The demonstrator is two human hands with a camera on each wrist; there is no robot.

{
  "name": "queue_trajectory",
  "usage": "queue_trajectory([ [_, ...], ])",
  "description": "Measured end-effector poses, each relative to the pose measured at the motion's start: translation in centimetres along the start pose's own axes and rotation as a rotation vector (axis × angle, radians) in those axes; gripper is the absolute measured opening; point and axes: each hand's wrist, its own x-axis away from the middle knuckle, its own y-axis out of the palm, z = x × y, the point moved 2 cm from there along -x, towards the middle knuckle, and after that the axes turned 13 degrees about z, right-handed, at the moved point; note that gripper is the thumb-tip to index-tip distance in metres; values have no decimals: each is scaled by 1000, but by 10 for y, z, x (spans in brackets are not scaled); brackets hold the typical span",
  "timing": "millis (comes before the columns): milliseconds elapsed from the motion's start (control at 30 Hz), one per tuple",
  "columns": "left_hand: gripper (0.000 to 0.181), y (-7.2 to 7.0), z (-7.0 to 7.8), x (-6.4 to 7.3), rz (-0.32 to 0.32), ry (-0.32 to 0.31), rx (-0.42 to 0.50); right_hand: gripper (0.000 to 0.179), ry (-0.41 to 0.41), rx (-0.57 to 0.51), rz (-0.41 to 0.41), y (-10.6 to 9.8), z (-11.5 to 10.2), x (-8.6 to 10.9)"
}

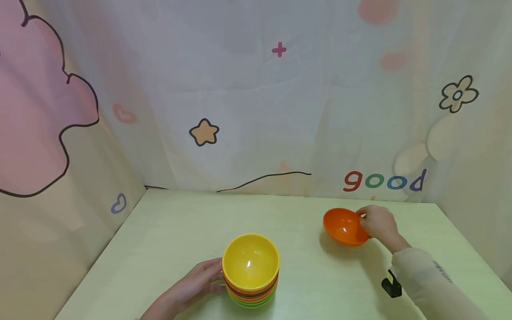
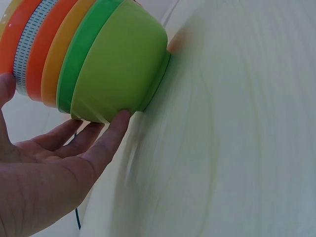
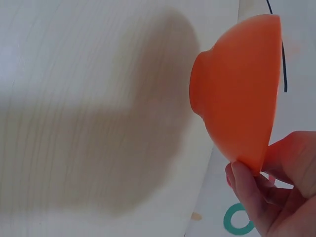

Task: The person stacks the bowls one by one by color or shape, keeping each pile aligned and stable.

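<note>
A stack of nested bowls stands at the near middle of the table, a yellow bowl on top and orange and green ones beneath. My left hand touches the stack's left side. In the left wrist view its extended fingers rest against the light green bottom bowl, and the thumb lies by an orange one. Over the table's right half, my right hand pinches the rim of a single orange bowl between thumb and fingers. That bowl is held tilted above the surface, its shadow apart from it.
The pale wooden table ends at a printed cloth backdrop behind and at both sides. A small black device shows at the right sleeve.
</note>
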Motion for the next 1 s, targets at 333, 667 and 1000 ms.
queue_trajectory([
  [333, 59, 0, -2, -1, 2, 2, 7, 27, -51, -17, -27, 1, -24, 1],
  [667, 61, 0, 0, 0, 4, -5, 0, 25, -90, -33, -37, 2, -46, 1],
  [1000, 60, 0, 0, 0, 3, -3, -1, 24, -150, -42, -29, -5, -65, 2],
])
